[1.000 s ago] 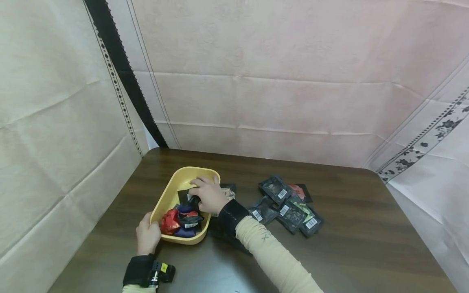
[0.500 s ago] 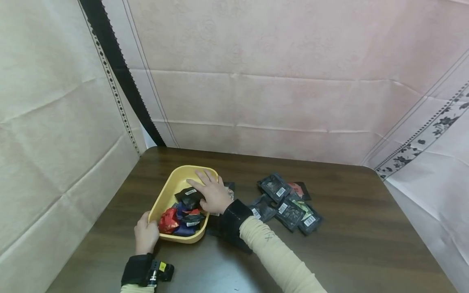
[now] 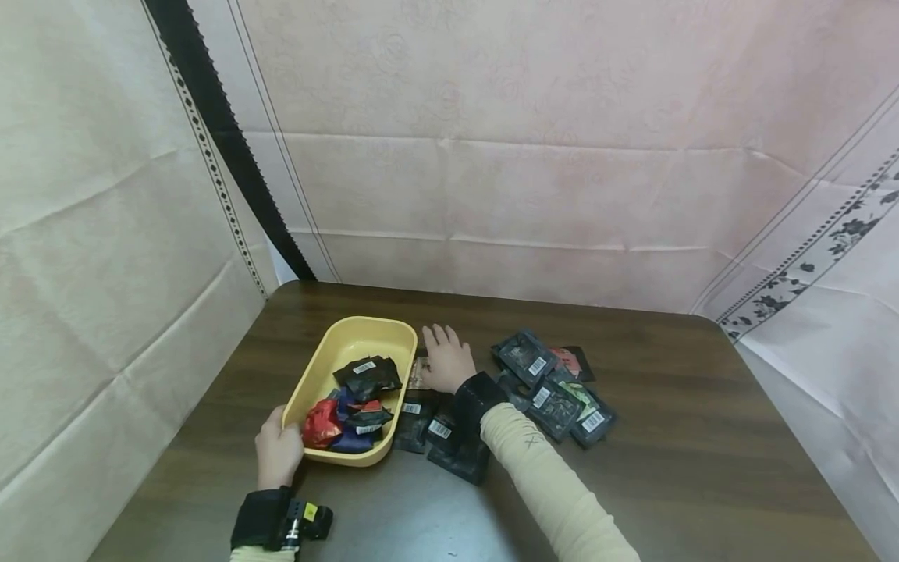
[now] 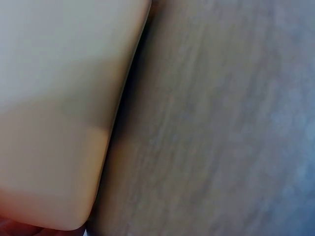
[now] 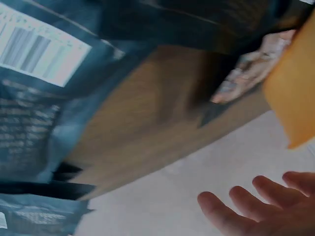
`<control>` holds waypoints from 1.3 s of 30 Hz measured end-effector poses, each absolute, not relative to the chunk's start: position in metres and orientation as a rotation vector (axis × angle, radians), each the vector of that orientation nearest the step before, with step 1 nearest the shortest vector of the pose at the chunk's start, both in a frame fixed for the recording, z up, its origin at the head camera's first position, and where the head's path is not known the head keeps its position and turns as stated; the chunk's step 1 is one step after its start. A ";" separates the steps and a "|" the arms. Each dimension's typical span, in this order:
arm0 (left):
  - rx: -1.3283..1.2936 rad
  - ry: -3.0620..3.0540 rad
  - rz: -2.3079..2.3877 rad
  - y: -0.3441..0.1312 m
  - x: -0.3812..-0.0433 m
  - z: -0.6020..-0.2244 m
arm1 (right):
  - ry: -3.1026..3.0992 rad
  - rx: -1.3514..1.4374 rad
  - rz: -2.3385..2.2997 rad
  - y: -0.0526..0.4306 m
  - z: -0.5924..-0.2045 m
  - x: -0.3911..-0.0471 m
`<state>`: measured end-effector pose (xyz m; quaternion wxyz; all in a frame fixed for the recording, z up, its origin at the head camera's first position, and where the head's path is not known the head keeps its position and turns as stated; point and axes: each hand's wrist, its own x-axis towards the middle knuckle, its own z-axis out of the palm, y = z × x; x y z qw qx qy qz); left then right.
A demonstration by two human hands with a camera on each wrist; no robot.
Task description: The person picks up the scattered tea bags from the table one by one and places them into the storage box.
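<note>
My left hand [image 3: 278, 453] grips the near left side of a yellow plastic bin [image 3: 365, 339]; the bin's outer wall [image 4: 54, 123] fills the left of the left wrist view. Inside lie a black packet [image 3: 368, 377] with a white label, a shiny red packet [image 3: 322, 423] and dark blue ones. My right hand [image 3: 447, 361] holds nothing, its fingers spread just right of the bin. Near it are a packet with a pale printed front [image 3: 419, 373] and dark barcoded packets [image 3: 414, 421]. In the right wrist view its fingertips [image 5: 216, 206] show below a large barcoded packet [image 5: 44, 98].
A heap of black packets [image 3: 555, 410] with white barcodes, one with a green patch, lies to the right on the brown wooden table [image 3: 674, 437]. A red-marked packet [image 3: 570, 361] pokes out behind it. Pale cloth [image 3: 492, 195] hangs behind the table.
My right hand has let go of the black packet in the bin, lifted out over the rim and moved right. The left hand has stayed on the bin.
</note>
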<state>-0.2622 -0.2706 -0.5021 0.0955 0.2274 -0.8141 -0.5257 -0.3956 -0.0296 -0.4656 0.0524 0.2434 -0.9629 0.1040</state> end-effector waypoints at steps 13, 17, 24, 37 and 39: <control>0.657 -2.430 -1.595 -0.269 -0.261 -0.504 | -3.161 0.777 0.198 -0.034 -0.486 -0.409; 0.667 -2.425 -1.602 -0.268 -0.260 -0.504 | -3.165 0.792 0.152 -0.037 -0.492 -0.412; 0.660 -2.440 -1.609 -0.270 -0.261 -0.502 | -3.143 0.745 0.029 -0.044 -0.496 -0.412; 0.670 -2.440 -1.592 -0.271 -0.262 -0.503 | -3.077 0.780 0.218 -0.030 -0.502 -0.419; 0.670 -2.442 -1.587 -0.271 -0.263 -0.503 | -3.065 0.802 0.275 -0.024 -0.501 -0.419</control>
